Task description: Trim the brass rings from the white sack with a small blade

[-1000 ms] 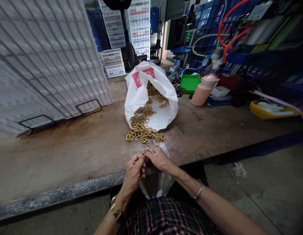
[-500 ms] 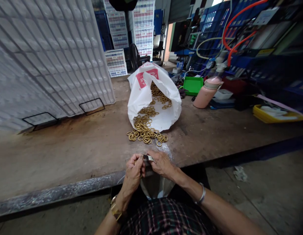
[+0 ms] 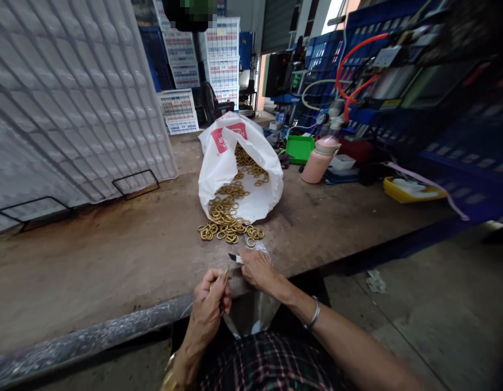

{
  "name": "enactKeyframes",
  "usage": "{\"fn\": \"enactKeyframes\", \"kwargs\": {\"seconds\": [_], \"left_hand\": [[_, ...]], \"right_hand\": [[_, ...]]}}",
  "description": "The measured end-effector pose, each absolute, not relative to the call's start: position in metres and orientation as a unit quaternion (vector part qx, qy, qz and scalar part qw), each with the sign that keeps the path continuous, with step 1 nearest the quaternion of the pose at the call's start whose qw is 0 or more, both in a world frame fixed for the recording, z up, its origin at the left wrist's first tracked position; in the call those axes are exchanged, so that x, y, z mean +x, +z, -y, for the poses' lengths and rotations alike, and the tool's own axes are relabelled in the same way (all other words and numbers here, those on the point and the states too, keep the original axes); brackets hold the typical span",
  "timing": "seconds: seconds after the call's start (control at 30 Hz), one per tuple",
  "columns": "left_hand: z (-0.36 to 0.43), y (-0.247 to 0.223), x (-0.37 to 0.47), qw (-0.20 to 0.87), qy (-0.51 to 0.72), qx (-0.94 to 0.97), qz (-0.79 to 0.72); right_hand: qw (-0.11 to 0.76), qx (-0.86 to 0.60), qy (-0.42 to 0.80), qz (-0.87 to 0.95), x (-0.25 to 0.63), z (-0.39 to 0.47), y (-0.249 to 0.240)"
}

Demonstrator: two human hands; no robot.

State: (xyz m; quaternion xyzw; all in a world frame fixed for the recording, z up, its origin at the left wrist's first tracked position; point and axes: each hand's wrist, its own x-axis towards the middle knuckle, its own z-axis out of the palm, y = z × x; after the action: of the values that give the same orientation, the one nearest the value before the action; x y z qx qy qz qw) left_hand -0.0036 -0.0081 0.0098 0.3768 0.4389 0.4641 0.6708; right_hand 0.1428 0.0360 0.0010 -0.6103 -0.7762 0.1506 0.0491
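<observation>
Two hands at the bench edge: left hand (image 3: 210,296) pinches one small brass ring (image 3: 225,270), right hand (image 3: 255,266) grips what looks like a small blade (image 3: 235,258). Loose gold-coloured metal rings (image 3: 227,225) spill from the white plastic sack (image 3: 218,163), handy on the worn brown workbench (image 3: 113,260).

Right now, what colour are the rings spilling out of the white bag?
The rings are brass-gold, seen clearly in the head view, spilling from the white bag.

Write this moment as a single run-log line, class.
left hand: pinches brass ring | right hand: holds small blade | ring pile spills from white bag on workbench
</observation>
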Motion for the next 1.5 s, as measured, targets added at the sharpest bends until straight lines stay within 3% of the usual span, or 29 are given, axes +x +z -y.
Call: {"fn": "enactKeyframes", "kwargs": {"seconds": [0.27,0.7,0.93,1.03,1.17,1.3,1.5], "left_hand": [[0.000,0.013,-0.002,0.763,0.476,0.221,-0.378],[-0.008,0.004,-0.013,0.804,0.457,0.135,-0.356],[-0.009,0.005,-0.007,0.780,0.457,0.186,-0.386],[-0.008,0.000,0.000,0.710,0.466,0.283,-0.446],[-0.009,-0.008,0.005,0.520,0.463,0.482,-0.532],[-0.012,-0.013,0.002,0.344,0.481,0.626,-0.509],[-0.019,-0.021,-0.007,0.255,0.462,0.723,-0.446]], "right_hand": [[0.161,-0.719,0.083,0.670,0.182,-0.057,0.007],[0.118,-0.723,0.053,0.679,0.197,-0.063,-0.010],[0.218,-0.702,0.102,0.670,0.200,-0.060,-0.012],[0.307,-0.664,0.205,0.651,0.191,-0.056,-0.011],[0.381,-0.611,0.358,0.595,0.171,-0.048,-0.006],[0.377,-0.571,0.495,0.536,0.152,-0.044,-0.002],[0.371,-0.484,0.703,0.364,0.140,-0.040,0.004]]}}
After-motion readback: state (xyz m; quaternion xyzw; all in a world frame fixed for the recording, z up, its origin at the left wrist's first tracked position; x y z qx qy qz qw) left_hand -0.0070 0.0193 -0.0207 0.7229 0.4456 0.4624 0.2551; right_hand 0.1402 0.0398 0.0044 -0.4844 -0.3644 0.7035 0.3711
